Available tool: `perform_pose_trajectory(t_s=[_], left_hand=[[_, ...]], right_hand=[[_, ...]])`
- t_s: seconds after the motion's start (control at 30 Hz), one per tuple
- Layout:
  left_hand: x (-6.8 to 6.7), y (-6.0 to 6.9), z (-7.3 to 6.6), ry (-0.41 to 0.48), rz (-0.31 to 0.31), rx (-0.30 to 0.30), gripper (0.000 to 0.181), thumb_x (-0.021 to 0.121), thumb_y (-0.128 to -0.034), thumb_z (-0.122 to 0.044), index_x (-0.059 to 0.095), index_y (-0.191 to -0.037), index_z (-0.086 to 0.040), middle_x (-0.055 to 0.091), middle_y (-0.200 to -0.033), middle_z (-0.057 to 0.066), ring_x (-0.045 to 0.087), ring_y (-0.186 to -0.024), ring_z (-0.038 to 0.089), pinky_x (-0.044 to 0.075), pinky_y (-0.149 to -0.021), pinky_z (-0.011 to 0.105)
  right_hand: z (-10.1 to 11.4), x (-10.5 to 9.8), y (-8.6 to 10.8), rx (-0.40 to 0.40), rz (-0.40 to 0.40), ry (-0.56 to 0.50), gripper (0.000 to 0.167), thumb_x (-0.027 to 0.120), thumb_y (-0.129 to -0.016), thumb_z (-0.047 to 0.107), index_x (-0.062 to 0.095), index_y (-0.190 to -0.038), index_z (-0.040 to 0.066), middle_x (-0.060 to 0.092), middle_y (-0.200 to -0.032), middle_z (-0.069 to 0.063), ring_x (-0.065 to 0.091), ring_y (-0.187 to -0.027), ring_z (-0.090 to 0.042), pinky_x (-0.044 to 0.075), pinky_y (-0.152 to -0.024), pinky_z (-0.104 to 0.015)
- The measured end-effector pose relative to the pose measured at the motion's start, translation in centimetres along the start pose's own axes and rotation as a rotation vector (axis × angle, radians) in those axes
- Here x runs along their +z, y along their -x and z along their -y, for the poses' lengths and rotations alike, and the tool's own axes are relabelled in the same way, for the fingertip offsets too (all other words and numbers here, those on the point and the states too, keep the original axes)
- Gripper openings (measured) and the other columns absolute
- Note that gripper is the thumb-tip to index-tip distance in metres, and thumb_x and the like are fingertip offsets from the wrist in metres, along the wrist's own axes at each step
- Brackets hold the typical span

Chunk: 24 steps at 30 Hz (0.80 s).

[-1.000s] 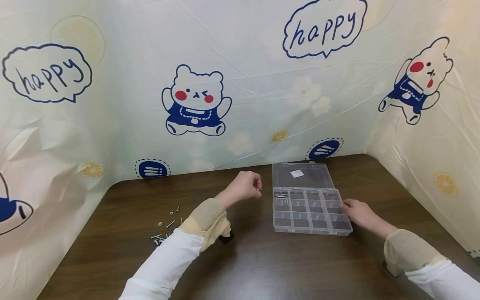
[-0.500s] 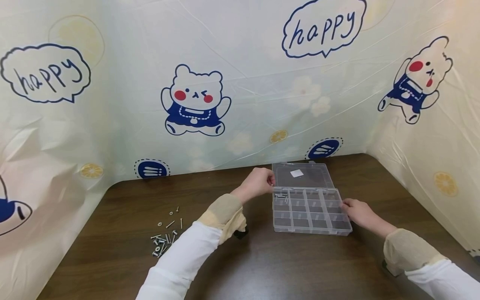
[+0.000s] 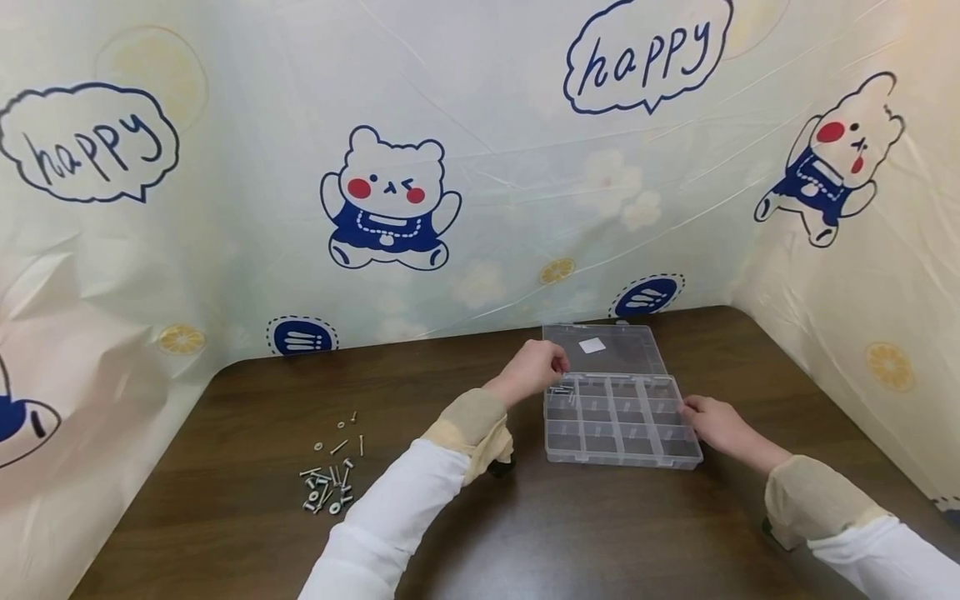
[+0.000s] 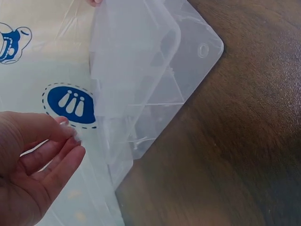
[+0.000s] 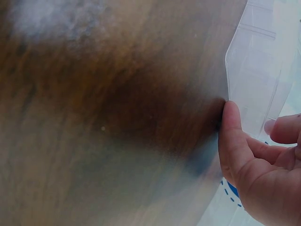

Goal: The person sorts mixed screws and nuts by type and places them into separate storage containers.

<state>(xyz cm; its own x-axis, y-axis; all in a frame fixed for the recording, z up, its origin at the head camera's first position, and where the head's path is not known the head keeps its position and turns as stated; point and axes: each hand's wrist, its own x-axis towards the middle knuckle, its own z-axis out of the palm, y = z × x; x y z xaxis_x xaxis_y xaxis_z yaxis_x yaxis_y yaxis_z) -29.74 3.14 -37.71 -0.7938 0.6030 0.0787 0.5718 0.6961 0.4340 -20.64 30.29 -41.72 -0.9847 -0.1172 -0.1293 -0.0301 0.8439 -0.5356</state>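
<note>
A clear divided box (image 3: 622, 458) lies on the table with its lid (image 3: 622, 354) folded back. Over the box's back left corner, my left hand (image 3: 529, 372) pinches a small shiny piece, seen between the fingertips in the left wrist view (image 4: 37, 162); its exact shape is unclear. Several screws (image 3: 562, 390) lie in the back left compartment, just below that hand. At the box's right side my right hand (image 3: 726, 429) holds the edge between thumb and fingers; the right wrist view shows this hand (image 5: 263, 165) at the box wall (image 5: 249, 70).
Loose screws, bolts and washers (image 3: 335, 507) lie in a pile at the left of the brown table (image 3: 525, 533), a few of them scattered behind it. A printed curtain (image 3: 495, 208) stands along the table's back and sides.
My left hand has moved right, from beside the box to above its back left corner, uncovering more of the loose pile. My right hand keeps its place on the box.
</note>
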Motion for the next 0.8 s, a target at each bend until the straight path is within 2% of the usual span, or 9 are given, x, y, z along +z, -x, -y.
perform_pose_trajectory(t_s=[0.23, 0.47, 0.6, 0.8], left_hand=[[-0.1, 0.5, 0.1, -0.051, 0.04, 0.006, 0.015, 0.058, -0.0805, -0.002, 0.068, -0.091, -0.006, 0.065, -0.084, 0.001, 0.056, -0.073, 0.009, 0.043, -0.064, 0.018], [-1.3, 1.4, 0.5, -0.203, 0.171, 0.032, 0.009, 0.06, -0.0825, -0.009, 0.067, -0.086, -0.009, 0.061, -0.079, -0.003, 0.051, -0.069, 0.008, 0.043, -0.063, 0.02], [-2.2, 1.8, 0.7, -0.247, 0.231, 0.046, 0.008, 0.059, -0.0803, -0.007, 0.066, -0.083, -0.01, 0.06, -0.075, -0.004, 0.051, -0.066, 0.01, 0.042, -0.06, 0.021], [-3.6, 2.8, 1.1, -0.301, 0.291, 0.061, 0.012, 0.059, -0.0796, -0.005, 0.067, -0.086, -0.011, 0.061, -0.079, -0.003, 0.052, -0.069, 0.011, 0.044, -0.063, 0.023]], right_hand=[[0.0, 0.1, 0.0, -0.01, -0.001, 0.007, 0.039, 0.037, -0.093, 0.012, 0.047, -0.11, -0.022, 0.055, -0.101, -0.035, 0.058, -0.085, -0.034, 0.046, -0.074, -0.047], [0.1, 0.0, -0.1, -0.016, -0.002, 0.02, 0.039, 0.038, -0.093, 0.013, 0.047, -0.11, -0.021, 0.054, -0.103, -0.035, 0.057, -0.087, -0.037, 0.045, -0.075, -0.048], [0.1, 0.0, 0.0, -0.016, -0.003, 0.012, 0.039, 0.037, -0.093, 0.013, 0.047, -0.11, -0.021, 0.054, -0.102, -0.035, 0.058, -0.085, -0.035, 0.046, -0.074, -0.048], [0.1, 0.0, 0.0, -0.014, -0.006, 0.012, 0.039, 0.037, -0.093, 0.013, 0.048, -0.109, -0.021, 0.055, -0.101, -0.035, 0.059, -0.083, -0.034, 0.046, -0.073, -0.047]])
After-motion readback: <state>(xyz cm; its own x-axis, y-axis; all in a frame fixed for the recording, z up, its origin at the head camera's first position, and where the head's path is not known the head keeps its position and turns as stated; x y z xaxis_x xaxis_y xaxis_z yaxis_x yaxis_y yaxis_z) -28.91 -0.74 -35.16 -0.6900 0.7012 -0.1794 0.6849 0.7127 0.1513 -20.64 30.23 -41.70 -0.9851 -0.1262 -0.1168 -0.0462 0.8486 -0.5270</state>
